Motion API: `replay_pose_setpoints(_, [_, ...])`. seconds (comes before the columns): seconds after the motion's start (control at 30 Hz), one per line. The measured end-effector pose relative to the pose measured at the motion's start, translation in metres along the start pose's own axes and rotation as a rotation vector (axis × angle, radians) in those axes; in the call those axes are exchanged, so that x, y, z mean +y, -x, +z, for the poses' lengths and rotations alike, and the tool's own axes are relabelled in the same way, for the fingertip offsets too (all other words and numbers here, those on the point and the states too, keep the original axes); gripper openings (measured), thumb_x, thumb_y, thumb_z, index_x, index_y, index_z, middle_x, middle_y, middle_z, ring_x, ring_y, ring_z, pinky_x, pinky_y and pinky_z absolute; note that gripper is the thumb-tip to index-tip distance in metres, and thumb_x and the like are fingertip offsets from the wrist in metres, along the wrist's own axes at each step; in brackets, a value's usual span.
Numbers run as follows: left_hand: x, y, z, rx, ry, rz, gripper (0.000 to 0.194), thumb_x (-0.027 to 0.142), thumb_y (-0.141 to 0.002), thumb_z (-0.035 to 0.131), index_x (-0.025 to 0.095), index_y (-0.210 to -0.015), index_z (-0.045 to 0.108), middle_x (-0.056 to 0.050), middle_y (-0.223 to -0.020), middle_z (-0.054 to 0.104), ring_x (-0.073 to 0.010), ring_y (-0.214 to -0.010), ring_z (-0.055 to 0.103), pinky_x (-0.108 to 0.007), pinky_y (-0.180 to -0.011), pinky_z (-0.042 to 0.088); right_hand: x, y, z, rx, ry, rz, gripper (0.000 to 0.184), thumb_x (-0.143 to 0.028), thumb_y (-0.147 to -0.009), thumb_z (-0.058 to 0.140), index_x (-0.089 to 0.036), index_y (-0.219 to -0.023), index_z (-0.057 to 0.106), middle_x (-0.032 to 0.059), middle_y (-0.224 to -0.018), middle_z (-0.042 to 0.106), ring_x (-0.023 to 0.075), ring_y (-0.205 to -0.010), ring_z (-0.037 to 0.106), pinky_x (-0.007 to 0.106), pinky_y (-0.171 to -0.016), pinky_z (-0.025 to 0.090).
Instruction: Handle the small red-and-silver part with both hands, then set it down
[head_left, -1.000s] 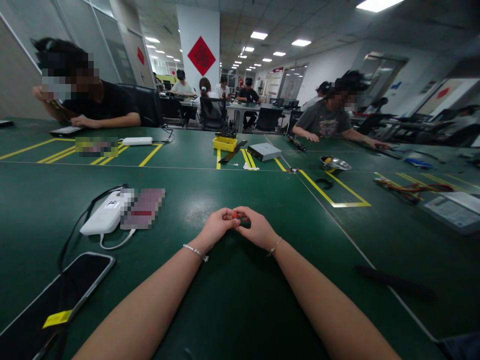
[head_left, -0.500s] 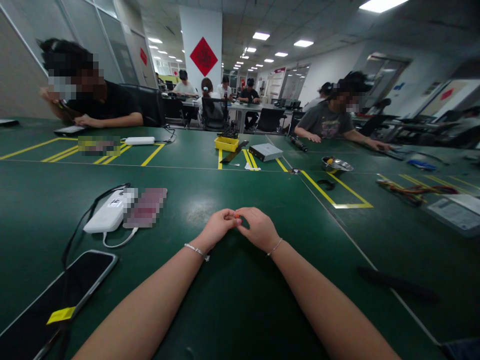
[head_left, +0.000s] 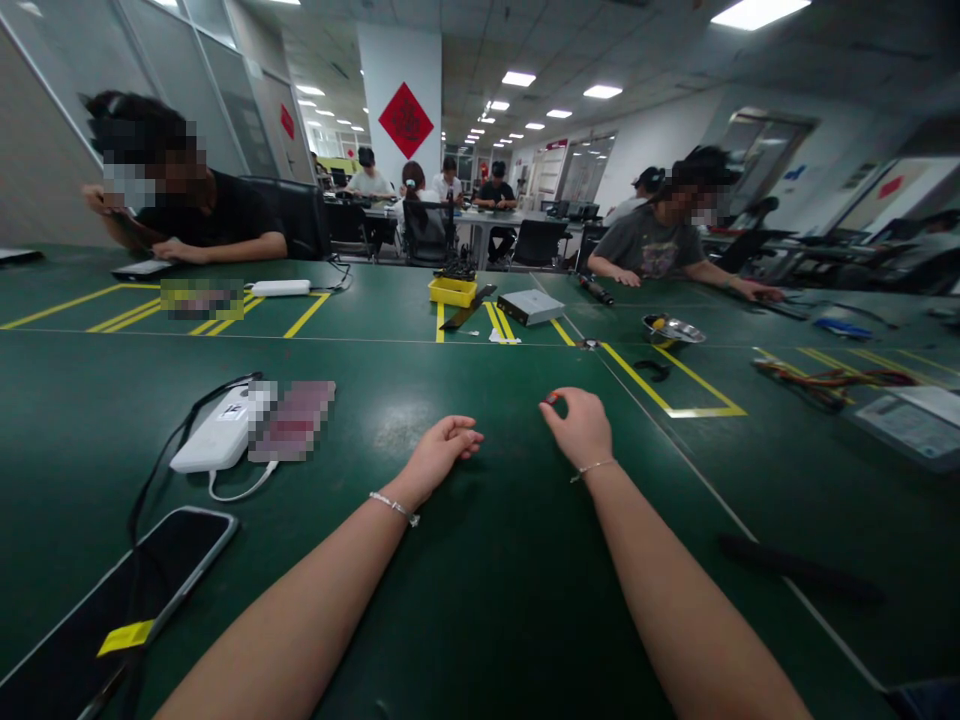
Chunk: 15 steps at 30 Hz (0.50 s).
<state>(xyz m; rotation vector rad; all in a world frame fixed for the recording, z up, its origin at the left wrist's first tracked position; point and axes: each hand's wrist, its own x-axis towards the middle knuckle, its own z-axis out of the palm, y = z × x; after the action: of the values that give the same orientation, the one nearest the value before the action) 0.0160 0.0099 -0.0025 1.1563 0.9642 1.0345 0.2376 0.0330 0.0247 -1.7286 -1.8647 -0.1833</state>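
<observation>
Red shows on a piece [head_left: 553, 400] clamped in the right hand [head_left: 583, 428]. The left hand [head_left: 441, 452] curls, its grip together or apart unclear.

A tiny red-orange and dark object [head_left: 553, 399], its material too small to make out, sits pinched between the thumb and fingertips of the right hand [head_left: 581, 428]. Only a small part shows: a red-orange spot with a dark portion next to it; the fingers cover the rest, so its full outline and exact tilt cannot be told. It is at the side of the hand that faces the left hand [head_left: 446, 450], well apart from that hand's fingertips, over the smooth dark green tabletop [head_left: 480, 610].
</observation>
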Motion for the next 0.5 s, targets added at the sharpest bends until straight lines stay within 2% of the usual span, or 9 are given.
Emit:
replay_pose_setpoints(0.13, [-0.003, -0.002, -0.001, 0.008, -0.017, 0.013, 0.023, 0.024, -0.071, 0.054, 0.015, -0.092, 0.05, -0.005, -0.083, 0.061, -0.0093, -0.068, 0.056, -0.022, -0.062, 0.043, 0.069, -0.002, -0.011, 0.045, 0.207, 0.41, 0.033, -0.039, -0.072, 0.045, -0.013, -0.089, 0.057, 0.0144, -0.094, 0.056, 0.0263, -0.092, 0.046, 0.041, -0.078, 0.035])
replay_pose_setpoints(0.23, [-0.003, -0.002, 0.0, 0.01, -0.039, 0.026, 0.022, 0.023, -0.071, 0.053, 0.015, -0.091, 0.05, -0.005, -0.082, 0.062, -0.0094, -0.068, 0.056, -0.022, -0.063, 0.043, 0.1, 0.005, -0.015, 0.03, 0.296, 0.677, 0.038, -0.042, -0.069, 0.047, -0.016, -0.095, 0.057, 0.0147, -0.101, 0.054, 0.0302, -0.095, 0.045, 0.043, -0.074, 0.038])
replay_pose_setpoints(0.37, [-0.004, 0.0, -0.002, 0.039, -0.145, 0.06, 0.018, 0.023, -0.072, 0.049, 0.016, -0.088, 0.05, -0.004, -0.079, 0.062, -0.0105, -0.068, 0.057, -0.024, -0.064, 0.044, 0.11, 0.011, -0.015, -0.058, 0.303, 0.804, 0.042, -0.042, -0.068, 0.046, -0.017, -0.1, 0.057, 0.016, -0.101, 0.053, 0.0325, -0.094, 0.046, 0.045, -0.071, 0.04])
replay_pose_setpoints(0.5, [-0.005, 0.001, -0.007, 0.141, -0.481, 0.19, 0.014, 0.02, -0.072, 0.046, 0.019, -0.085, 0.053, 0.0, -0.074, 0.063, -0.0118, -0.069, 0.058, -0.026, -0.067, 0.042, 0.11, 0.014, -0.018, -0.055, 0.298, 0.888, 0.041, -0.04, -0.069, 0.044, -0.017, -0.1, 0.058, 0.0187, -0.102, 0.052, 0.0336, -0.095, 0.047, 0.047, -0.07, 0.04])
